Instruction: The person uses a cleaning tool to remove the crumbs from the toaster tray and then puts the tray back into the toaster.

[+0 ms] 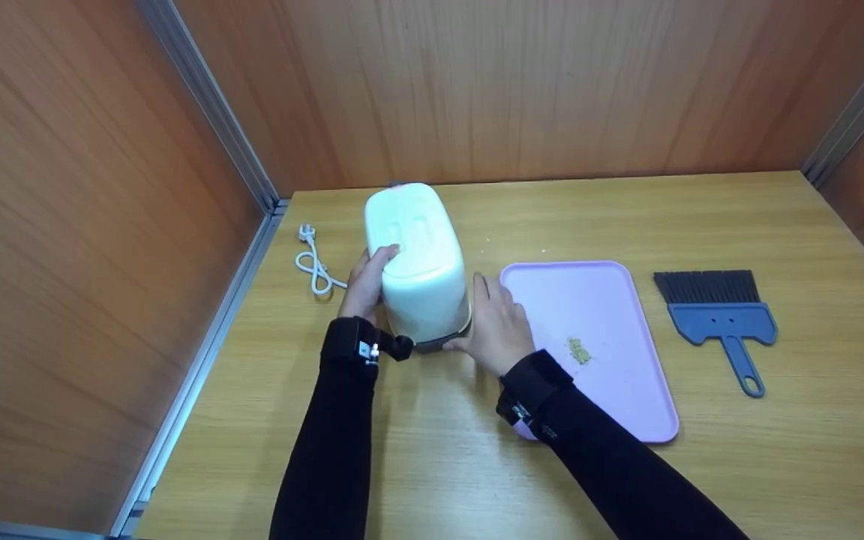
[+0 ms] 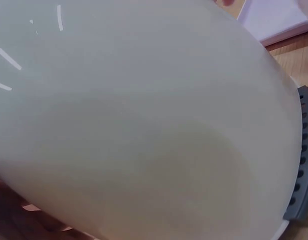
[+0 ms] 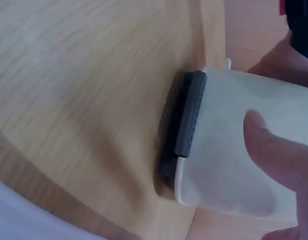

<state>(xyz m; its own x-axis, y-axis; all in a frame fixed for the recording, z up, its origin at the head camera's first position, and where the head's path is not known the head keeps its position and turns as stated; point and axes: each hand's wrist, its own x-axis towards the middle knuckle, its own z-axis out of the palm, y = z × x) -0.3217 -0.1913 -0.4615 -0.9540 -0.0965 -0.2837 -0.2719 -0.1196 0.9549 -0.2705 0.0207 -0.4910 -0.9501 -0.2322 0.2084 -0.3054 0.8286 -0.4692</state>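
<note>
A white, round-cornered, toaster-like appliance [image 1: 417,262] stands left of centre on the table, between both hands. A dark grey perforated strip [image 2: 306,155] runs along its lower edge in the left wrist view. My left hand [image 1: 364,289] grips its left side, the thumb over the edge of the top. At the near right corner, my right hand [image 1: 498,330] holds the appliance; its thumb [image 3: 274,152] lies along the white wall in the right wrist view. The appliance's far side and underside are hidden.
Left of the appliance lies a looped white cord with a plug [image 1: 312,262]. A purple tray [image 1: 627,375] on the right holds a small heap of greenish-yellow crumbs [image 1: 578,351]. Further right is a blue brush [image 1: 724,322] with dark bristles. Wooden panels [image 1: 514,90] border the table.
</note>
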